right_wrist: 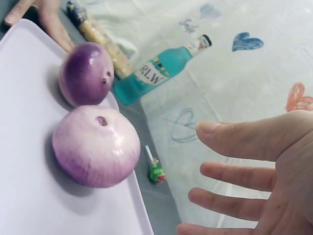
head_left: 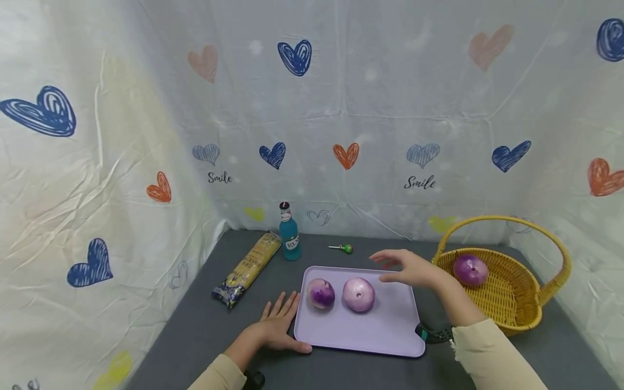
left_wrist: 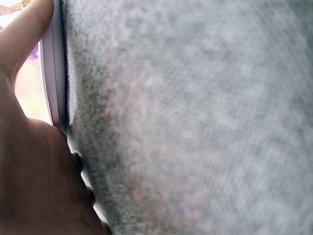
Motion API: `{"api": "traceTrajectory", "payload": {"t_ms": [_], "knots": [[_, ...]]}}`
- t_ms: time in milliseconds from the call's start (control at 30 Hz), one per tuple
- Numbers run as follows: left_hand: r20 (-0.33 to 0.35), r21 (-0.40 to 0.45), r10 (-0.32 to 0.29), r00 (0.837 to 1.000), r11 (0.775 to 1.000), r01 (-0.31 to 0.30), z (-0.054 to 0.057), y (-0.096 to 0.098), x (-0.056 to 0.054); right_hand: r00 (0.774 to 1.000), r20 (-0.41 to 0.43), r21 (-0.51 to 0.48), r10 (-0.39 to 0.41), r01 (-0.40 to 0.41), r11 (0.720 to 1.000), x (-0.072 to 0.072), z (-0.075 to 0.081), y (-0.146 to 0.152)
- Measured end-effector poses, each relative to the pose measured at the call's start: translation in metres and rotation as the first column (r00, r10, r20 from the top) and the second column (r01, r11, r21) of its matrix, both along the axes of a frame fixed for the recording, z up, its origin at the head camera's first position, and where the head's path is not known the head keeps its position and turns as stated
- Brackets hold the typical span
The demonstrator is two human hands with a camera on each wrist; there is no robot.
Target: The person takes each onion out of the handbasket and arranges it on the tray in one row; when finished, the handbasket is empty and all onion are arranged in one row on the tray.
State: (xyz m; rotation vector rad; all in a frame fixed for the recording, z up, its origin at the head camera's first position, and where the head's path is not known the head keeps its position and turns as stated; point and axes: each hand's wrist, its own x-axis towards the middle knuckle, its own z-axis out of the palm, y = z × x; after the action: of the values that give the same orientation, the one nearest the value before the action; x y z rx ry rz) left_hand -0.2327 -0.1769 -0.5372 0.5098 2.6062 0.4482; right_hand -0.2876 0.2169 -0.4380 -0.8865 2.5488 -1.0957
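Observation:
A lilac tray (head_left: 385, 330) lies on the dark table and bears two purple onions, a smaller, darker one (head_left: 320, 293) at the left and a rounder, paler one (head_left: 358, 294) beside it. My left hand (head_left: 280, 329) rests with its fingers spread at the tray's left edge, the thumb along the near left corner. Over the far right part of the tray hovers my right hand (head_left: 411, 269), fingers apart and gently bent, with nothing in it. In the right wrist view, the paler onion (right_wrist: 96, 147) sits a short way off from those fingertips.
A yellow wicker basket (head_left: 524, 319) with a tall handle stands at the right, another purple onion (head_left: 470, 270) inside. Behind the tray are a blue bottle (head_left: 290, 235) and a green lollipop (head_left: 346, 248). A long yellow packet (head_left: 248, 268) lies at the left. Heart-printed sheeting (head_left: 370, 135) encloses the table.

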Motion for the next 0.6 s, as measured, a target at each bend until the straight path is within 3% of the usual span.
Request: {"api": "traceTrajectory", "payload": {"t_ms": [233, 600], "knots": [[-0.001, -0.010, -0.003, 1.000, 1.000, 0.003, -0.001, 0.000, -0.002, 0.998, -0.059, 0.013, -0.011, 0.012, 1.000, 0.001, 0.002, 0.014], [0.006, 0.005, 0.004, 1.000, 1.000, -0.004, -0.002, -0.001, -0.002, 0.996, -0.033, 0.019, -0.085, 0.085, 0.996, 0.008, 0.006, 0.035]]}}
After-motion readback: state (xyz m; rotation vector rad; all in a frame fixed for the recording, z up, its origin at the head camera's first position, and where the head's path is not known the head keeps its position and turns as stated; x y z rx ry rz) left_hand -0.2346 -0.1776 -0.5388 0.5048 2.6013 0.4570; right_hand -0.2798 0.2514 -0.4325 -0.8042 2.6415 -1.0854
